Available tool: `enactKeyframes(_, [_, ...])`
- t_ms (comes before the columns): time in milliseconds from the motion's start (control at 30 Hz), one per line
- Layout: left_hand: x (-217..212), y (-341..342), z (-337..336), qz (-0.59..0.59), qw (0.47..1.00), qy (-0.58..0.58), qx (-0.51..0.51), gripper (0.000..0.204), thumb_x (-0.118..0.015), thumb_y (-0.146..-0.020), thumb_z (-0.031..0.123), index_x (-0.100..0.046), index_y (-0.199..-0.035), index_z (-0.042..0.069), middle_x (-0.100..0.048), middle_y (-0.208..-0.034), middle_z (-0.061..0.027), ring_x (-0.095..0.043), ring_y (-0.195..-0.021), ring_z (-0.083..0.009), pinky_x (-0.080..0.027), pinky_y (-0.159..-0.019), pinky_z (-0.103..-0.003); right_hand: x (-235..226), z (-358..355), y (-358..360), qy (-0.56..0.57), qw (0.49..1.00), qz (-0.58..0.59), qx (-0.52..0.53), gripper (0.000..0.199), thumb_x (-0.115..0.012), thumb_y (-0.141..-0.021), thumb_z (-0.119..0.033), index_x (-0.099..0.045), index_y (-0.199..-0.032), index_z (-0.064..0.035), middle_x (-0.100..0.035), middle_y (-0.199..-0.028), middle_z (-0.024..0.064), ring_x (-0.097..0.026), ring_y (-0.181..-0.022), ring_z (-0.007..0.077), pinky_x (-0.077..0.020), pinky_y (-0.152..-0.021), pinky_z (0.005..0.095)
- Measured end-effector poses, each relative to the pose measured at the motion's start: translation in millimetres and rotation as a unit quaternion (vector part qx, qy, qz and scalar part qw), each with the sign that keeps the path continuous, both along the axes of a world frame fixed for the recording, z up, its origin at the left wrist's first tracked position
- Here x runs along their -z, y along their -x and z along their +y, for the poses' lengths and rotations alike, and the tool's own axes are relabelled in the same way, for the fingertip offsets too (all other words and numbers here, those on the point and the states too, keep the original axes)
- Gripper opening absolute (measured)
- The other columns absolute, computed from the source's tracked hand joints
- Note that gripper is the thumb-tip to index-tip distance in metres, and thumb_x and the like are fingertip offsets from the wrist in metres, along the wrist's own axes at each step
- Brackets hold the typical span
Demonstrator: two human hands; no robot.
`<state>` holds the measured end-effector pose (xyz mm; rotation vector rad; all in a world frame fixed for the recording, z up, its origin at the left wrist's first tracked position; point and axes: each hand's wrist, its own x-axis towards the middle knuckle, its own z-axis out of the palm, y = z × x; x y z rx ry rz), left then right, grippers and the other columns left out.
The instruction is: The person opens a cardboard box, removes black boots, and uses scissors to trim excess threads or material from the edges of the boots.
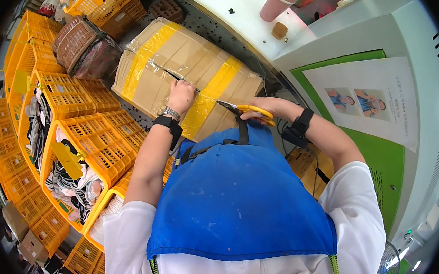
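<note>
1. Cardboard box, taped in clear and yellow, lies ahead of the blue apron.
2. Left hand presses flat, fingers loosely curled, gripping nothing.
3. Right hand grips yellow-handled scissors, fingers closed through handles.
4. Keep the blades shallow and aimed away from the left hand.

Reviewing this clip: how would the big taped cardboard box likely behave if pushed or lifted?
The cardboard box looks bulged and dented, so probably soft-walled rather than rigid. Its clear film and yellow tape may make it slippery to hold. Being broad and flat-sided, it should slide, not roll, under the left hand.
</note>
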<state>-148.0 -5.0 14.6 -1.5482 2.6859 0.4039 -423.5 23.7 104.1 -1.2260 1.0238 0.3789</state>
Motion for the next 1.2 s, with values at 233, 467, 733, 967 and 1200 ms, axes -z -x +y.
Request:
enactKeyframes(233, [-2.8,-1.5,-0.3,0.027,1.0,-0.006,-0.012,0.01,-0.054,-0.071,0.011,-0.06,-0.078,0.007,-0.06,-0.086,-0.0085,-0.051,-0.096,-0.0242,-0.032,-0.091,-0.042,15.5,6.0,-6.7,-0.035,0.992,-0.04,0.111,0.028,-0.061,-0.081,-0.031,-0.055,-0.088,-0.005,-0.046,-0.059,-0.0005,-0.043,-0.044,0.0087,-0.0355,-0.04,0.0211])
enactKeyframes(467, [-6.8,-0.6,-3.4,0.012,0.998,-0.052,-0.011,0.013,-0.053,-0.071,0.01,-0.06,-0.081,0.006,-0.06,-0.088,-0.0095,-0.05,-0.098,-0.0249,-0.031,-0.094,-0.044,22.0,18.2,-8.7,-0.054,0.988,-0.063,0.131,0.039,-0.06,-0.082,-0.033,-0.051,-0.113,-0.0102,-0.049,-0.077,-0.0018,-0.044,-0.059,0.0063,-0.0394,-0.052,0.0216])
enactKeyframes(733, [-12.2,0.2,-3.5,0.018,0.998,-0.059,-0.013,0.016,-0.055,-0.068,0.009,-0.06,-0.082,0.006,-0.06,-0.089,-0.0112,-0.05,-0.099,-0.0257,-0.031,-0.095,-0.046,9.9,15.5,-7.3,-0.117,0.979,-0.079,0.15,0.041,-0.058,-0.083,-0.022,-0.042,-0.119,-0.009,-0.046,-0.085,-0.0005,-0.046,-0.066,0.0059,-0.043,-0.056,0.0192])
enactKeyframes(967, [-15.0,-1.3,-4.0,-0.003,0.997,-0.072,-0.022,0.019,-0.053,-0.067,0.006,-0.062,-0.083,0.006,-0.06,-0.089,-0.011,-0.05,-0.099,-0.0258,-0.031,-0.095,-0.046,19.3,11.6,2.6,-0.128,0.981,-0.081,0.125,0.041,-0.055,-0.084,-0.018,-0.042,-0.122,-0.0084,-0.045,-0.075,-0.0018,-0.045,-0.057,0.006,-0.0426,-0.05,0.0204])
enactKeyframes(1200, [-10.2,-3.0,-3.6,0.001,0.998,-0.06,-0.018,0.02,-0.05,-0.067,0.005,-0.062,-0.083,0.006,-0.06,-0.089,-0.0112,-0.05,-0.099,-0.027,-0.031,-0.095,-0.046,21.4,4.6,-2.1,-0.125,0.982,-0.089,0.106,0.043,-0.059,-0.081,-0.026,-0.043,-0.117,-0.0086,-0.049,-0.075,-0.0005,-0.045,-0.055,0.0065,-0.0417,-0.048,0.019])
